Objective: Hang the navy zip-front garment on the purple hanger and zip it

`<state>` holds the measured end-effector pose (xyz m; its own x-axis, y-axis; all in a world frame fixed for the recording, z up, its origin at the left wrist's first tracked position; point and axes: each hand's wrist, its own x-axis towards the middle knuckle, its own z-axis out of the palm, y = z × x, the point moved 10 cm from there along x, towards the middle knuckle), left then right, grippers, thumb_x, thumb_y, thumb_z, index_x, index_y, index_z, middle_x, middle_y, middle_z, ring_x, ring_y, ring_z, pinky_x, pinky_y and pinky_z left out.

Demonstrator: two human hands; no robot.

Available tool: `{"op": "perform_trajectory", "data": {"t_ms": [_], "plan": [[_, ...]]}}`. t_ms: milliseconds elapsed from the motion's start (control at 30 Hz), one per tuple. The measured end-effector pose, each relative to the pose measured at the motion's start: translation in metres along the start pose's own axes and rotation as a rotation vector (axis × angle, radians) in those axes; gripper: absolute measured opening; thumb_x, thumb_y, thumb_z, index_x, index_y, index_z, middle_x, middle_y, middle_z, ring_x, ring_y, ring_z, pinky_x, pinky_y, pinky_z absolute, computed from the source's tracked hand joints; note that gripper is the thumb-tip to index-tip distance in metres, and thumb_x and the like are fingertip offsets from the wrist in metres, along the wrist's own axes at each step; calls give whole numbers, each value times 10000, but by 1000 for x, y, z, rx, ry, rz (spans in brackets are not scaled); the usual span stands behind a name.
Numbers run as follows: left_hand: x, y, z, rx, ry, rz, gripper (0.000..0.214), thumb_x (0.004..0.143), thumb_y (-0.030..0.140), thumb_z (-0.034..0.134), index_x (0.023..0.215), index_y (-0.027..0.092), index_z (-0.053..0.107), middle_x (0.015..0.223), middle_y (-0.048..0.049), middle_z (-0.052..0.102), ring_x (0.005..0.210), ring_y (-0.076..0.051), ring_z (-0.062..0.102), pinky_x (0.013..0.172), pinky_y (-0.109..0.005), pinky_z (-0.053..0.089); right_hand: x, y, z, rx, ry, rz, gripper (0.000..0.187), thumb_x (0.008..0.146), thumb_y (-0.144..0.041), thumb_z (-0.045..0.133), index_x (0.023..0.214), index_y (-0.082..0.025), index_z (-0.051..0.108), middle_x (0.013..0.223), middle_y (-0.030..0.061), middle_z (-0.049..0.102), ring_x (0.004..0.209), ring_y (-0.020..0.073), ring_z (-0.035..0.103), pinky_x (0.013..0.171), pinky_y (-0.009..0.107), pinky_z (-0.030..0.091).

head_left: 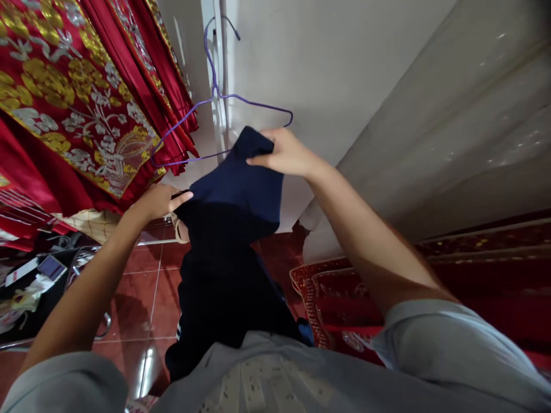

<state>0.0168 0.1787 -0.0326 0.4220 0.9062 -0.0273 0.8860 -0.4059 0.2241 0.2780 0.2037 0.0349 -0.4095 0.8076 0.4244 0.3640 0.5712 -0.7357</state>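
A dark navy piece of clothing [235, 195] is stretched between my two hands; I cannot tell its exact kind. My left hand [166, 199] pinches its left edge, lower down. Higher up on the right, my right hand [282, 152] grips the top edge between thumb and fingers. Behind the fabric hangs a purple clothes hanger [185, 119], its hook up near a white upright. The fabric hides part of the hanger's lower bar, so whether it passes over the bar cannot be made out.
Red cloth with gold and silver embroidery [99, 103] hangs at the left. A phone [51, 268] lies on a dark surface [26, 327] at the lower left. Pale draped fabric [430, 143] and red trimmed cloth [340, 304] fill the right. The floor is red tile [142, 287].
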Motion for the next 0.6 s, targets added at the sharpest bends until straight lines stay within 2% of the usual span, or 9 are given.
{"op": "perform_trajectory", "data": {"t_ms": [67,133,200,233,300,367,467,533,600], "plan": [[-12,-8,-15,74,-9,-66,592,950,680,442,776,177,703,747,-84,697,705,-228,622,708,-314,399,23,26,7,-2,113,-10,219,788,-323,762,944,-194,679,985,69,704,1044,294,664,1019,468,534],[-24,-15,-19,149,-79,-163,581,913,693,493,723,179,684,687,-92,683,655,-234,620,671,-312,395,36,52,23,17,116,14,211,821,-352,735,959,-203,677,1034,77,718,1089,297,663,1066,478,513],[-36,-27,-15,221,-185,-295,526,866,659,575,676,177,666,651,-111,670,623,-247,620,648,-317,402,37,74,34,49,78,62,188,841,-382,707,856,-199,664,952,67,719,1043,293,673,1022,477,541],[-41,-35,-12,256,-226,-360,490,849,628,606,675,174,668,653,-123,672,625,-255,626,649,-322,413,33,81,32,66,86,86,218,846,-403,696,789,-198,646,888,59,707,1003,289,678,980,476,560],[-47,-45,-12,291,-242,-424,420,852,554,605,714,167,692,696,-147,690,667,-275,653,675,-334,445,18,90,13,89,167,113,307,828,-465,709,705,-202,610,797,46,675,932,282,678,904,473,586],[-45,-43,-19,254,-129,-390,397,894,489,523,773,162,712,777,-163,712,739,-294,679,725,-356,480,0,90,-15,108,266,119,366,755,-538,773,703,-209,620,782,44,674,893,284,675,859,477,599],[-35,-18,-40,70,138,-242,417,931,422,414,910,144,724,929,-157,733,865,-304,688,823,-393,517,-19,85,-39,143,310,133,420,662,-592,839,737,-223,655,812,56,696,883,294,681,842,486,609],[-25,6,-52,-76,266,-123,413,934,390,401,1028,139,715,1028,-132,736,947,-292,674,909,-415,522,-25,80,-40,164,311,143,411,664,-582,845,722,-225,651,802,62,694,874,296,689,839,492,614],[-10,31,-64,-206,366,14,399,928,341,414,1149,157,690,1129,-97,727,1035,-270,658,995,-419,508,-26,72,-30,182,291,142,396,673,-562,842,718,-218,650,788,59,691,866,295,694,832,494,618]]}}
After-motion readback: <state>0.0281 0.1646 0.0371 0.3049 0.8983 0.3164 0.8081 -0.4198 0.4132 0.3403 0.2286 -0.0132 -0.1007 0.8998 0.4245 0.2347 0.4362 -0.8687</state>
